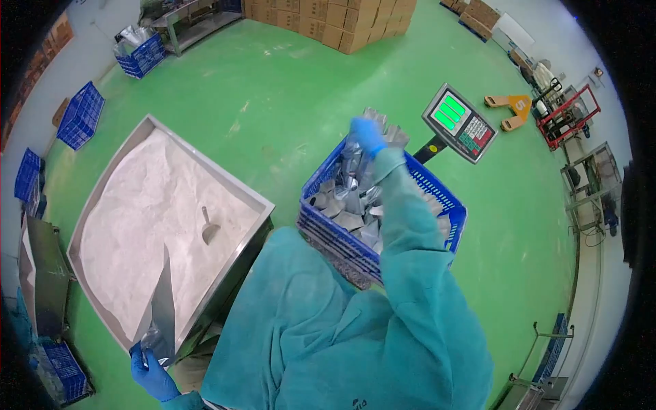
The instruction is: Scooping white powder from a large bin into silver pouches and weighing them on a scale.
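My left hand [154, 377], in a blue glove, grips the lower end of a silver foil pouch [161, 318] at the near edge of the tub. White powder [160, 198] fills that grey metal tub [229, 179], and a metal scoop [210, 231] lies part-sunk in it. To the right, my gloved right hand [369, 137] is closed over the far side of a blue plastic basket [437, 188]. Foil shows around its fingers, seemingly the top of a silver pouch [352, 162]; the fingertips are partly hidden. Many more silver pouches [348, 220] lie in the basket.
A scale display [459, 123] on a post stands just beyond the basket. Stacked cartons [342, 24] are at the back, and a pallet jack [512, 109] is at the far right. Blue crates [80, 115] line the left wall. The floor is green.
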`<state>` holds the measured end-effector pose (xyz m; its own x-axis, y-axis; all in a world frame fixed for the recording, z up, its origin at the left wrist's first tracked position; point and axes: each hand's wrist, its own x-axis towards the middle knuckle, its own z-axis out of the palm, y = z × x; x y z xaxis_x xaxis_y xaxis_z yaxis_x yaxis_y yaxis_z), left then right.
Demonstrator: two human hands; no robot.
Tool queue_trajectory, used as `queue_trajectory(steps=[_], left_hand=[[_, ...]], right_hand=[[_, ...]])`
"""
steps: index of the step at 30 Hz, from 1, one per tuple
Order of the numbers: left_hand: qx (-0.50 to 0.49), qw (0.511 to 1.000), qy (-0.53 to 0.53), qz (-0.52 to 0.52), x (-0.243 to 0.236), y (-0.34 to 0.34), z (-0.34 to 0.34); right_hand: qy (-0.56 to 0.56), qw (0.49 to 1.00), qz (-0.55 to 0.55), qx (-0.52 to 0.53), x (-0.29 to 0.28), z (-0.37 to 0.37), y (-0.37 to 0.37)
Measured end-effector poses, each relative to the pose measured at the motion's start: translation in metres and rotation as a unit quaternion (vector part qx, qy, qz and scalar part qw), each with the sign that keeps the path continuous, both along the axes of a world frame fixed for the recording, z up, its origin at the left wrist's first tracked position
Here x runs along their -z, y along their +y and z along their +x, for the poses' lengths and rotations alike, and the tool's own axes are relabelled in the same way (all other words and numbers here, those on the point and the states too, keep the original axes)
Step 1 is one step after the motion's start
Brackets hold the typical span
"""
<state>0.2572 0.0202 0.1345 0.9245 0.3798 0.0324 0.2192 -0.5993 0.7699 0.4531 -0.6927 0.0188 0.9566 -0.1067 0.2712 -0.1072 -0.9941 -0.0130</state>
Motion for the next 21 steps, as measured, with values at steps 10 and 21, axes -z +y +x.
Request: queue_trajectory(steps=[10, 21], left_hand=[[0.066, 0.998, 0.006, -0.017, 0.014, -0.017, 0.025], [0.031, 0.999, -0.024, -0.016, 0.01, 0.025, 0.005]], right_hand=[[0.275, 0.959, -0.045, 0.043, 0.08, -0.025, -0.273], [0.058, 0.724, 0.551, 0.41, 0.017, -0.025, -0.197]])
